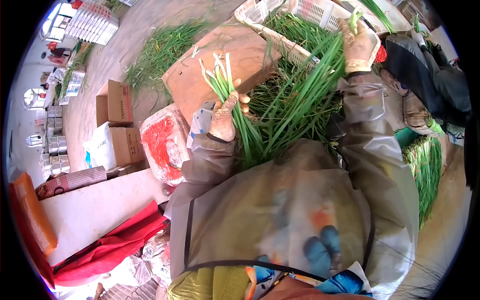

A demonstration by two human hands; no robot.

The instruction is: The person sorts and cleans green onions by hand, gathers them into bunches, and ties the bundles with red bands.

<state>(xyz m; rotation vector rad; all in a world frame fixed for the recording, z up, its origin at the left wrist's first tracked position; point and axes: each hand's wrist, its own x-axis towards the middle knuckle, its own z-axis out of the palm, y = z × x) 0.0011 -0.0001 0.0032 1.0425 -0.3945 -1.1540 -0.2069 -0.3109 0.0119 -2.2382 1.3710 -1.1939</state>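
Observation:
My left hand is closed round a bunch of green stalks, their white ends pointing up and the leaves trailing down toward my apron. At the upper right, my right hand, in a pale glove, is closed on a green stalk beside the basket's edge. Long green leaves spread between the two hands over a dark heap. Behind my left hand lies a reddish-brown board with a few white scraps on it.
A white plastic basket of greens stands at the top. Red ties lie on a sack at the left, near cardboard boxes. Bundled greens stand at the right. Another person's dark-clothed legs are at the upper right.

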